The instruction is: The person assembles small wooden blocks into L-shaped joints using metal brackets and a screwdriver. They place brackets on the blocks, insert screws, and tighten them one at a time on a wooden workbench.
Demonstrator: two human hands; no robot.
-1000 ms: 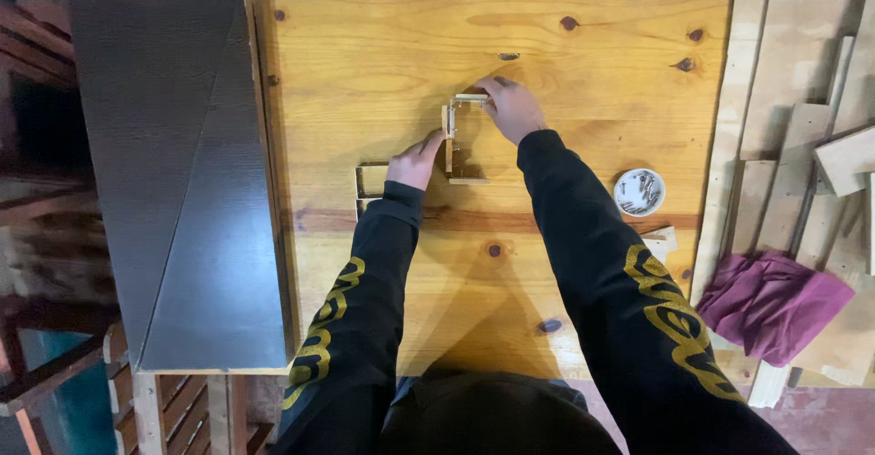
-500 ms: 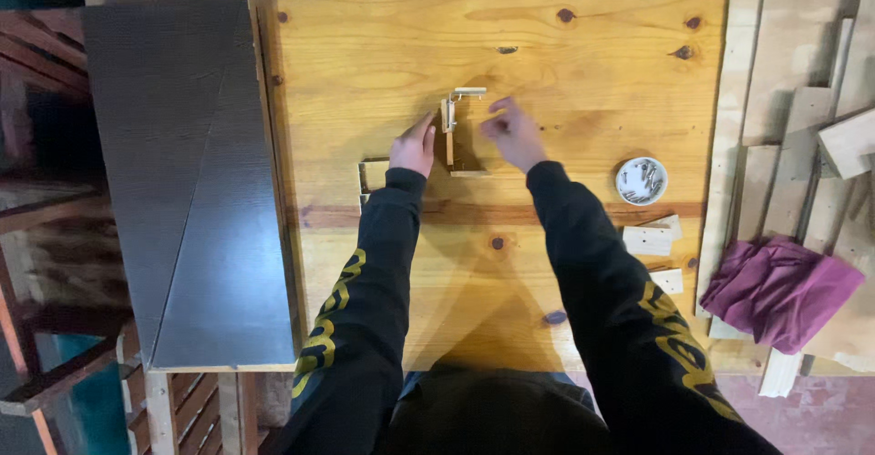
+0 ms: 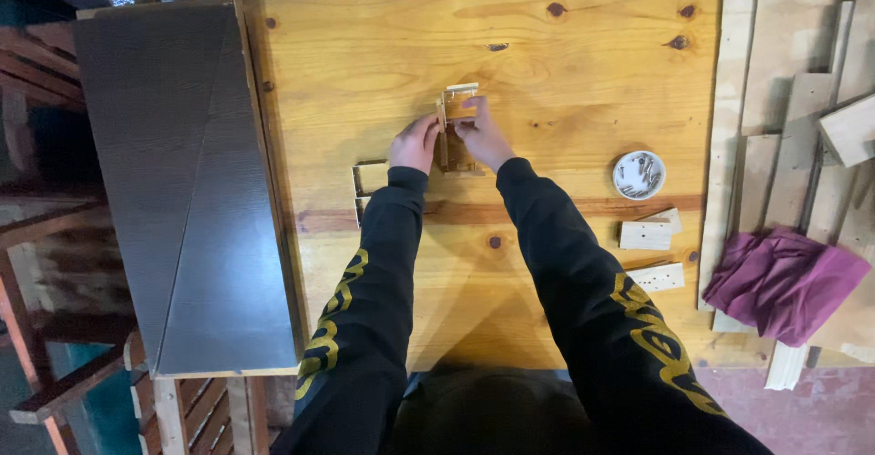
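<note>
Beyond hands: bare tabletop (image 3: 583, 54), open passage | left of left hand (image 3: 415, 143): small frames (image 3: 369, 180), then dark panel (image 3: 173, 181) | right of right hand (image 3: 481, 136): clear up to dish (image 3: 639, 174), wood blocks (image 3: 649, 233) | between hands: wooden assembly (image 3: 453, 127)

Pine tabletop (image 3: 547, 263): honey-yellow, wavy orange grain, dark brown knots toward the upper right of the frame. Panel (image 3: 173, 191), left: dark grey-brown, fine woodgrain texture. Sleeves (image 3: 365, 309): black, yellow lettering pattern. Small wooden assembly (image 3: 453, 131), centre: pale tan. Dish (image 3: 639, 175), right: white, holding grey metal bits. Cloth (image 3: 784, 282), lower right: magenta-purple. Drilled wooden blocks (image 3: 645, 234): pale cream.
</note>
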